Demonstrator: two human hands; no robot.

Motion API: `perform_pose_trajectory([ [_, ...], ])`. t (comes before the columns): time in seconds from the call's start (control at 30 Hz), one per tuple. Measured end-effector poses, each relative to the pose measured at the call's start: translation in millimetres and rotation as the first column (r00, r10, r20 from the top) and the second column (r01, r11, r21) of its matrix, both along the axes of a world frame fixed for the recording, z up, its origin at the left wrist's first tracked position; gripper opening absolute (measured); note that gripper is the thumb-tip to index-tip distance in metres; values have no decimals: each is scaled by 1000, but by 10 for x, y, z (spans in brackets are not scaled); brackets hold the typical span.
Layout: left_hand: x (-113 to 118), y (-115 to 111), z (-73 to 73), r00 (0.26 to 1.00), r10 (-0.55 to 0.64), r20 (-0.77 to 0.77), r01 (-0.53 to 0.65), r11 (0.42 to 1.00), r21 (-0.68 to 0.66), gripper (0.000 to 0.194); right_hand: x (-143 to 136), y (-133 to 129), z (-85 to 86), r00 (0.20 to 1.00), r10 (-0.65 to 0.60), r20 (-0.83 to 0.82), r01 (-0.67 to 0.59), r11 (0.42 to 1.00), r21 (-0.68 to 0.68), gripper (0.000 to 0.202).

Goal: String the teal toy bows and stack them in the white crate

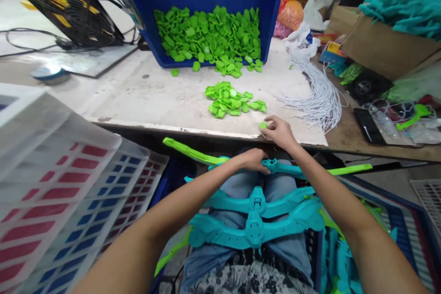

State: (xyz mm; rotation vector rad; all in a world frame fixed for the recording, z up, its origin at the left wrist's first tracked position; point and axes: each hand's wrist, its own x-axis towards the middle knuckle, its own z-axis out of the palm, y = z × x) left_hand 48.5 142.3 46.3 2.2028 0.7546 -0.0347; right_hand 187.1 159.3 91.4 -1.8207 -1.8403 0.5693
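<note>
At the table's front edge my right hand [279, 132] pinches a small green plastic piece [262, 126] between thumb and fingers. Just below, my left hand [255, 161] is curled round the middle of a teal toy bow [287, 168] with long green tips, which lies across my thighs. Its fingers partly hide the bow's centre. Nearer my body, more teal bow bodies [256, 229] lie across my lap. A loose pile of green pieces [227, 98] sits on the table beyond my hands.
A blue bin [156, 50] tipped toward me holds many green pieces. White elastic cords [320, 92] hang over the table at right, near a cardboard box [386, 46] of teal parts. Stacked plastic baskets [79, 183] stand at left; a black fan [77, 18] is behind.
</note>
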Motion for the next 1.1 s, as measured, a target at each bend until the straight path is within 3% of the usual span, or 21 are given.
perform_pose_trajectory([
  [0.1, 52, 116, -25, 997, 52, 62, -46, 994, -98, 25, 154, -113, -40, 987, -39, 157, 15, 989, 149, 23],
  [0.17, 68, 162, -55, 991, 76, 107, -61, 989, -135, 28, 229, -118, -79, 979, -9, 203, -44, 966, 255, 25],
  [0.3, 64, 194, -93, 991, 53, 125, -27, 980, -198, 35, 374, -25, -134, 941, 294, 167, -331, 904, 272, 19],
  [0.37, 56, 198, -96, 991, 33, 133, 4, 963, -269, 34, 424, -10, -133, 910, 379, 172, -412, 878, 246, 17],
  [0.43, 46, 208, -95, 989, 17, 150, 34, 944, -329, 32, 449, -94, -124, 909, 371, 188, -412, 867, 280, 16],
  [0.53, 25, 247, -94, 984, 13, 175, 42, 952, -304, 27, 461, -463, -161, 920, 344, 187, -391, 838, 380, 21],
  [0.67, 9, 306, -102, 990, -47, 130, 84, 949, -303, 36, 486, -1097, -401, 887, 383, 256, -459, 783, 419, 23],
  [0.73, 18, 317, -105, 991, -71, 113, 103, 944, -313, 41, 505, -1275, -549, 860, 401, 317, -506, 753, 420, 22],
  [0.87, 58, 308, -119, 987, -80, 136, 121, 936, -331, 40, 527, -1290, -711, 824, 386, 414, -554, 699, 453, 20],
  [1.1, 82, 306, -131, 978, -64, 201, 140, 908, -395, 34, 526, -1243, -725, 790, 361, 496, -598, 636, 488, 16],
])
